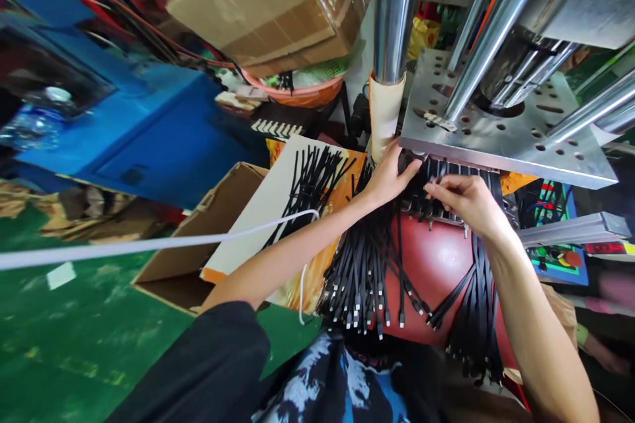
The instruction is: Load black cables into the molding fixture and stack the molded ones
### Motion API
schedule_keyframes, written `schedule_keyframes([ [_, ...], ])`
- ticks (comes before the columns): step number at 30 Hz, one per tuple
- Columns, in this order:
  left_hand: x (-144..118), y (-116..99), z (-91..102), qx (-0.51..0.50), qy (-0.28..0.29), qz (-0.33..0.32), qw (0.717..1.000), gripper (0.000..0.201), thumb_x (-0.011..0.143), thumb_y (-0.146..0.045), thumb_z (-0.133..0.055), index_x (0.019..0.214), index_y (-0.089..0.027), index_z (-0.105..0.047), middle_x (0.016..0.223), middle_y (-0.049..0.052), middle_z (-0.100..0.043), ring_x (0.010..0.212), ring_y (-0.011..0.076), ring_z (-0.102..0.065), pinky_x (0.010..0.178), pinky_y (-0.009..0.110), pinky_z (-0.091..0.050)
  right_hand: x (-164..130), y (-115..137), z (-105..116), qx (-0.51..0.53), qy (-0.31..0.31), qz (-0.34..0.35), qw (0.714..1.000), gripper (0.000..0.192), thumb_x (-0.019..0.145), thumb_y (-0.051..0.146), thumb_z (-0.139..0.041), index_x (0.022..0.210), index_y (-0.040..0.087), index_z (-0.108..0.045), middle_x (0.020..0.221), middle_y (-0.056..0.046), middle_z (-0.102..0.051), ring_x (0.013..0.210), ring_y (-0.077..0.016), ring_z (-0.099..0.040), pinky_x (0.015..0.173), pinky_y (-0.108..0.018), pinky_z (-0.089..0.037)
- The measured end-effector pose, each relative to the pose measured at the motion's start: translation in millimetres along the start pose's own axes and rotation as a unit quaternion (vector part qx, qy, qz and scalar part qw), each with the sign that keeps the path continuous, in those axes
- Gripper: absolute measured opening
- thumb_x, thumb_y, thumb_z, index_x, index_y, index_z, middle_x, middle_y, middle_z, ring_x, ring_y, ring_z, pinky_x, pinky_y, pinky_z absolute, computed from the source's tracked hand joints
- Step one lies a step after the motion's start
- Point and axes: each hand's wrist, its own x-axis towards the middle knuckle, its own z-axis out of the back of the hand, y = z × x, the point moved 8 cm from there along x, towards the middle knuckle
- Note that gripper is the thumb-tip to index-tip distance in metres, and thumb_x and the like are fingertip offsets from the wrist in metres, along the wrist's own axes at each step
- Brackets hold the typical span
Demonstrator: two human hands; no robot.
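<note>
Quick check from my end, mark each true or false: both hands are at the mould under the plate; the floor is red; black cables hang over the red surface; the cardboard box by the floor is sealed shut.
1. Both hands, left hand and right hand, are at the black ribbed mould under the perforated steel plate. True.
2. The floor is red. False: green.
3. Black flat cables hang over the red padded surface. True.
4. The brown cardboard box is sealed. False: it stands open.
</note>
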Motion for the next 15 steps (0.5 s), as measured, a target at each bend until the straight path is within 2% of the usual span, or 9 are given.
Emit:
schedule_keyframes([
  [3,-32.1,-21.0,20.0,0.042,0.027,-0.113,0.992,0.041,0.106,-0.028,-0.059,0.145,-0.014,-0.057,0.142,0.018,-0.068,0.135,0.0260,-0.066,0.117,0.044,-0.053,26.9,1.2,-2.6,-0.051,-0.016,0.041,0.998,0.043,0.091,0.055,-0.072,0.067,0.019,-0.068,0.055,0.004,-0.053,0.054,-0.0117,-0.042,0.055,-0.029,-0.028],
  [5,-54.2,-37.1,23.5,0.069,0.090,-0.224,0.968,0.042,0.105,-0.029,-0.063,0.144,-0.015,-0.059,0.145,0.017,-0.068,0.137,0.0264,-0.065,0.117,0.044,-0.054,35.8,-0.7,-4.1,-0.078,-0.034,0.063,0.994,0.042,0.091,0.051,-0.071,0.064,0.019,-0.064,0.056,0.003,-0.055,0.056,-0.0121,-0.043,0.056,-0.029,-0.029],
  [7,-68.5,-44.8,23.2,0.082,0.144,-0.300,0.939,0.038,0.103,-0.029,-0.066,0.138,-0.014,-0.065,0.144,0.018,-0.069,0.140,0.0286,-0.063,0.116,0.045,-0.056,41.5,-5.8,-3.6,-0.083,-0.054,0.067,0.993,0.040,0.090,0.046,-0.071,0.062,0.020,-0.061,0.056,0.004,-0.054,0.055,-0.0122,-0.042,0.057,-0.030,-0.030],
  [9,-71.5,-46.0,21.4,0.098,0.168,-0.330,0.924,0.035,0.102,-0.029,-0.066,0.133,-0.013,-0.069,0.144,0.020,-0.068,0.143,0.0303,-0.060,0.116,0.047,-0.056,44.8,-11.9,-1.5,-0.079,-0.074,0.062,0.992,0.037,0.090,0.042,-0.071,0.062,0.021,-0.059,0.055,0.004,-0.053,0.054,-0.0124,-0.042,0.058,-0.030,-0.031],
  [13,-67.2,-49.1,14.9,0.152,0.186,-0.341,0.909,0.032,0.104,-0.028,-0.062,0.130,-0.012,-0.070,0.147,0.017,-0.068,0.144,0.0306,-0.059,0.113,0.047,-0.058,45.3,-18.9,1.9,-0.071,-0.097,0.061,0.991,0.034,0.090,0.041,-0.071,0.065,0.022,-0.058,0.055,0.004,-0.052,0.053,-0.0129,-0.044,0.057,-0.030,-0.033],
  [15,-67.5,-51.8,12.8,0.166,0.194,-0.332,0.908,0.030,0.104,-0.027,-0.062,0.128,-0.011,-0.071,0.147,0.017,-0.068,0.143,0.0314,-0.060,0.111,0.048,-0.058,44.7,-21.7,1.6,-0.039,-0.090,0.058,0.994,0.032,0.089,0.041,-0.072,0.068,0.022,-0.057,0.062,0.003,-0.057,0.053,-0.0121,-0.046,0.056,-0.029,-0.035],
])
